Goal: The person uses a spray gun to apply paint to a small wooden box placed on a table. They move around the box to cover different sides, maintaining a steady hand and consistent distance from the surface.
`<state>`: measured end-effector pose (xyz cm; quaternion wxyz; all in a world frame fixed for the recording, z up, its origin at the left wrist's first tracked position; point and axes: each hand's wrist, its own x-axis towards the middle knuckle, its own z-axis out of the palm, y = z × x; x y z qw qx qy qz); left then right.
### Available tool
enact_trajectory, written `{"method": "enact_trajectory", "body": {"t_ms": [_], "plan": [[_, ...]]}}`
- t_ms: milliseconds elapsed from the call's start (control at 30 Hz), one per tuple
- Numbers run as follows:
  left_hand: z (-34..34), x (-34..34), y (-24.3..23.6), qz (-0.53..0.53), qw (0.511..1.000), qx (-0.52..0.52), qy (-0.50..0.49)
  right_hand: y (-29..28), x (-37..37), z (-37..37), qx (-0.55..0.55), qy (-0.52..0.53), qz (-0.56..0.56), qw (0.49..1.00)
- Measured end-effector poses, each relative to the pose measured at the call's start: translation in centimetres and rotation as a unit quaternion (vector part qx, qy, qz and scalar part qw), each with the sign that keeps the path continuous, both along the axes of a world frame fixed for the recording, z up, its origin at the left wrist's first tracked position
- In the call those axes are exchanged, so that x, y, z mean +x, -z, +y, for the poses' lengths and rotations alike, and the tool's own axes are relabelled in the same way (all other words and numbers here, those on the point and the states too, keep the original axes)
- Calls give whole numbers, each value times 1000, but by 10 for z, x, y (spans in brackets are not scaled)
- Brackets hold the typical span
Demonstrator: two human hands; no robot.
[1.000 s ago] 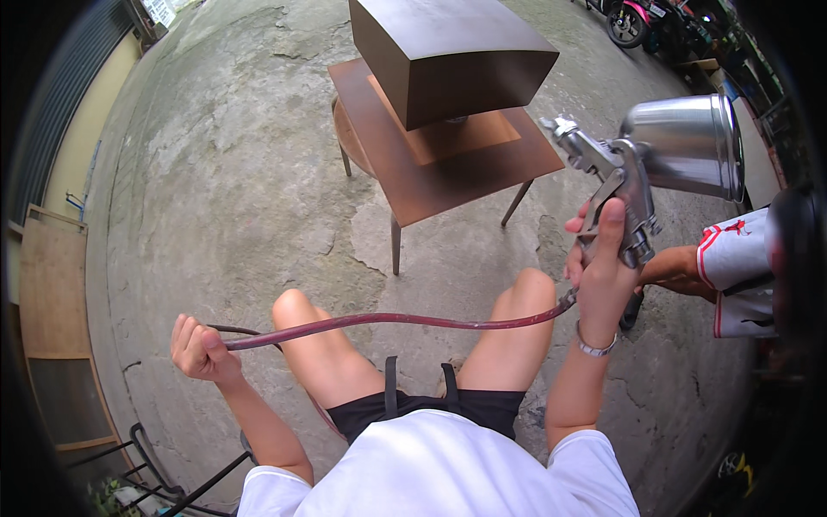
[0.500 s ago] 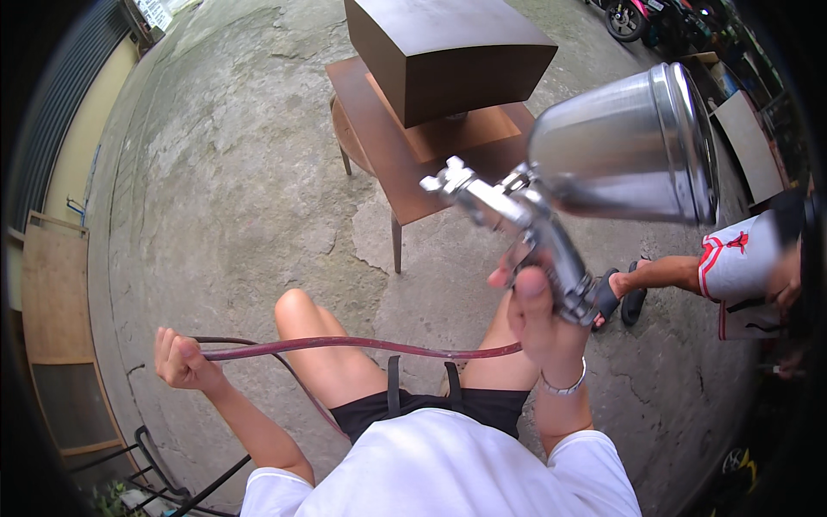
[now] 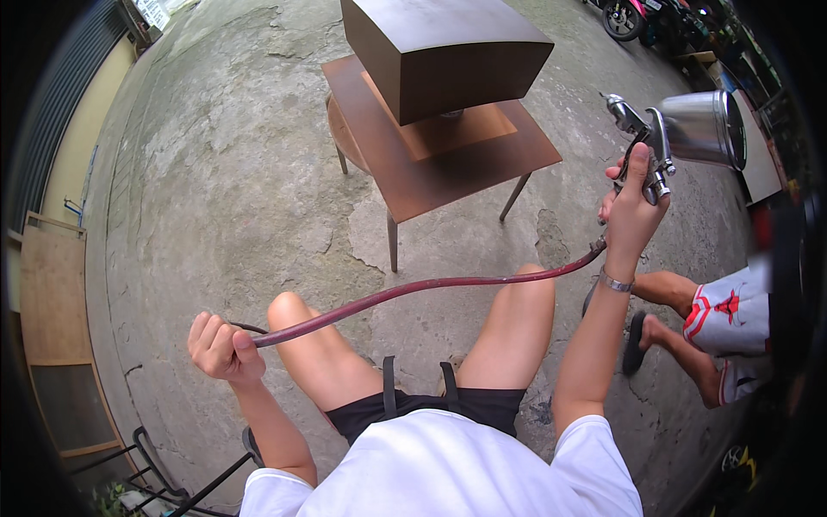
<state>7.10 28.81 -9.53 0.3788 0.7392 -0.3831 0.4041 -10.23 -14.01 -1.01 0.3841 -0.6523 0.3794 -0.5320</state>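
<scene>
My left hand (image 3: 226,346) is closed around a dark red hose (image 3: 379,300) at the lower left. The hose runs across above my knees to the lower end of a silver spray gun (image 3: 655,129) with a metal cup (image 3: 698,127). My right hand (image 3: 633,202) is closed on that gun, held up at the right. In front of me a brown table (image 3: 469,185) stands on slim legs, a round wooden piece (image 3: 343,138) beside it. Over the tabletop is a dark brown box-shaped piece (image 3: 448,77), its lower side resting on a support that is mostly hidden.
At the right, another person's legs (image 3: 663,340) in sandals and white-red shorts stand close. A wooden panel (image 3: 53,293) leans along the left wall, near a black metal frame (image 3: 146,465). Motorbikes (image 3: 626,17) are at the back right, above a pale board (image 3: 758,151).
My right hand and the spray gun swung closer and lower, then moved up and away to the right. My left hand dipped left, then returned rightward. The other person's legs have shifted lower in view.
</scene>
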Motion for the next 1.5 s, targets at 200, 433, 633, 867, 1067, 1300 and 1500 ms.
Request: {"method": "enact_trajectory", "body": {"t_ms": [200, 433, 633, 867, 1067, 1300, 1500], "plan": [[-1, -4, 7, 10, 1000, 9, 19, 4, -6, 2, -37, 49, -19, 998], [17, 6, 3, 11, 999, -31, -24, 21, -18, 75, 100, -130, -41, 986], [39, 15, -4, -9, 997, -48, -62, 28, -23, 125, 1, -288, 34, 957], [43, 15, -8, -8, 997, -36, -74, 20, -28, 148, 29, -403, 5, 915], [25, 7, -3, -14, 999, -4, -49, 38, -13, 100, 35, -231, 51, 971], [-9, -7, 4, 5, 1000, 17, 7, 47, -5, 28, 37, -55, 18, 998], [-26, -17, 14, 13, 998, 19, 61, 49, -14, -22, -23, 53, 18, 998]]}}
